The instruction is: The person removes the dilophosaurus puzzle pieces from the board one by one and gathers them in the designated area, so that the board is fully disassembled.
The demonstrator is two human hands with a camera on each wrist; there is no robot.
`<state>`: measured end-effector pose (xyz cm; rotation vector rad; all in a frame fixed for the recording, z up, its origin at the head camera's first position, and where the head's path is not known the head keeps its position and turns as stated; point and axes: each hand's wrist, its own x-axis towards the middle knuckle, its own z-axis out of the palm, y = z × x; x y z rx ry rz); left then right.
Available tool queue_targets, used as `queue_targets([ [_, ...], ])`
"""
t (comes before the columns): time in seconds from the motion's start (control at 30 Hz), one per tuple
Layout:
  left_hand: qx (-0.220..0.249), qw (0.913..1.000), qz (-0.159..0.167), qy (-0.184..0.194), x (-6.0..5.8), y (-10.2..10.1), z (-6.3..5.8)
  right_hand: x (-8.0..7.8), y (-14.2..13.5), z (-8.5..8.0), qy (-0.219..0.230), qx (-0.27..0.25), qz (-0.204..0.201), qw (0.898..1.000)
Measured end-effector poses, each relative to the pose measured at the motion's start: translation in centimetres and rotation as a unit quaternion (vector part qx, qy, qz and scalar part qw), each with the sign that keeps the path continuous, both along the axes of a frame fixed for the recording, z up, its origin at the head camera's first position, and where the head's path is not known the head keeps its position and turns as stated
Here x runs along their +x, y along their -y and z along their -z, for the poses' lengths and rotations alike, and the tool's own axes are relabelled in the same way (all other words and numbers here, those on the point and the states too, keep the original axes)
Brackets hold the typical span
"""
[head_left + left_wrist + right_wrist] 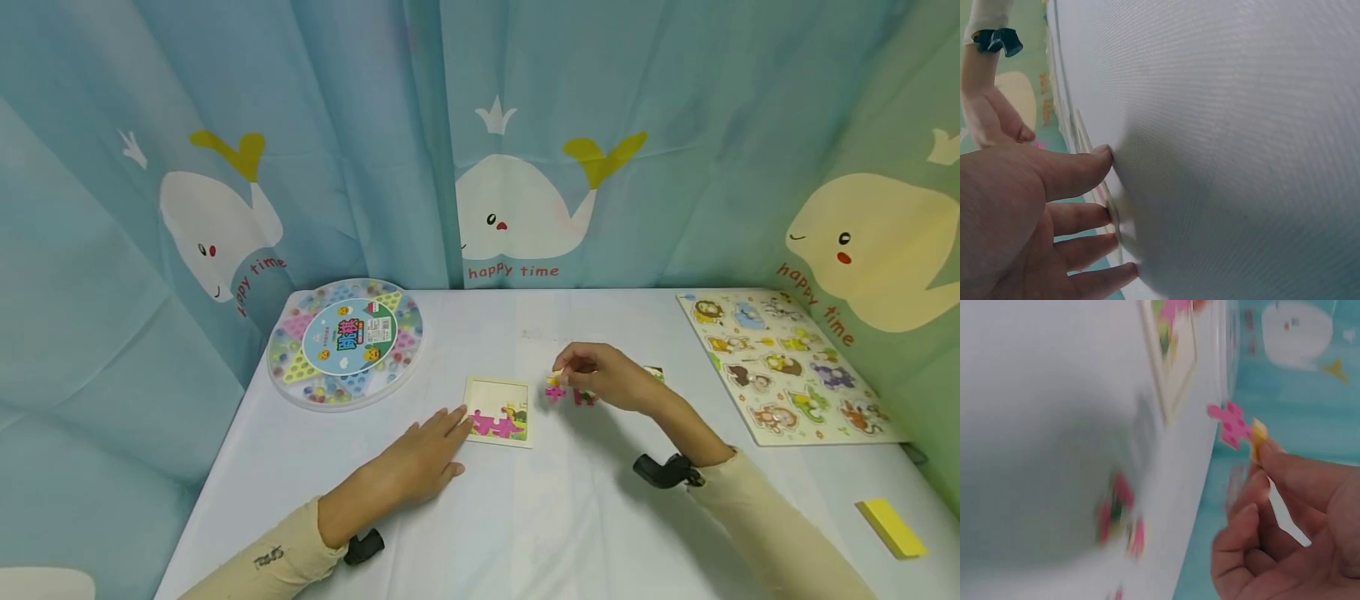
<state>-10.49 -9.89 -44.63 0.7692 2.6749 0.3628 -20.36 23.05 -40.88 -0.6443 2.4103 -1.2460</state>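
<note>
Head view suggests keeping the puzzle piece (555,392) level and the puzzle tray (491,396) steady would serve best. Fingers extended, the left hand (422,457) touches the tray's left edge; the right hand (613,377) pinches the piece above the table (480,525), just right of the tray.

Whale-print curtains (360,125) and a jigsaw (497,427) suggest a play corner.

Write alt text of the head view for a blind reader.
A right hand holds a pink-and-yellow puzzle piece above a white table; the left hand touches a partly filled tray. A round game lies to the left, an animal board to the right.
</note>
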Motion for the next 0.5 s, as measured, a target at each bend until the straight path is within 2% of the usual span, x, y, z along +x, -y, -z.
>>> queue_targets([
  [0.13,0.0,1.0,0.0,0.001,0.0,0.0,0.1,-0.7,-3.3,-0.4,0.025,0.027,-0.008,0.999],
  [0.27,-0.005,1.0,0.002,0.0,0.0,0.1,0.2,-1.3,-6.1,-0.1,0.042,0.056,-0.009,0.998],
  [0.5,-0.006,1.0,0.003,-0.004,0.0,0.1,0.2,-1.8,-8.7,1.2,0.087,0.063,-0.003,0.994],
])
